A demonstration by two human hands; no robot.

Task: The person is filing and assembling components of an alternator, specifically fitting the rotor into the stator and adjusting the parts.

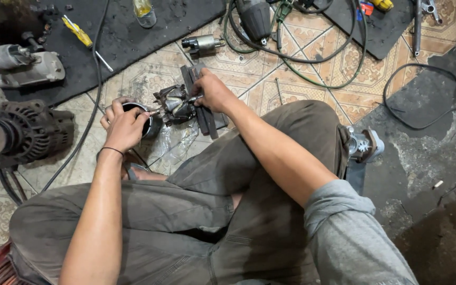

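Observation:
A greasy metal rotor (175, 104) with claw-shaped poles lies on its side on the patterned tile floor, its shaft horizontal. My right hand (213, 91) grips the shaft end on the rotor's right, over dark flat metal bars (205, 117). My left hand (124, 125) is closed around a dark round ring-shaped part (139, 108) at the rotor's left end. A crumpled clear plastic sheet (178, 141) lies under the rotor. My knees fill the lower view.
An alternator (23, 132) with a pulley stands at the left. A starter motor (19, 66), a yellow screwdriver (82, 35) and a small bottle (144, 12) lie on a black mat (133, 37). Cables (312, 58), a small motor (200, 44) and a metal part (365, 145) lie around.

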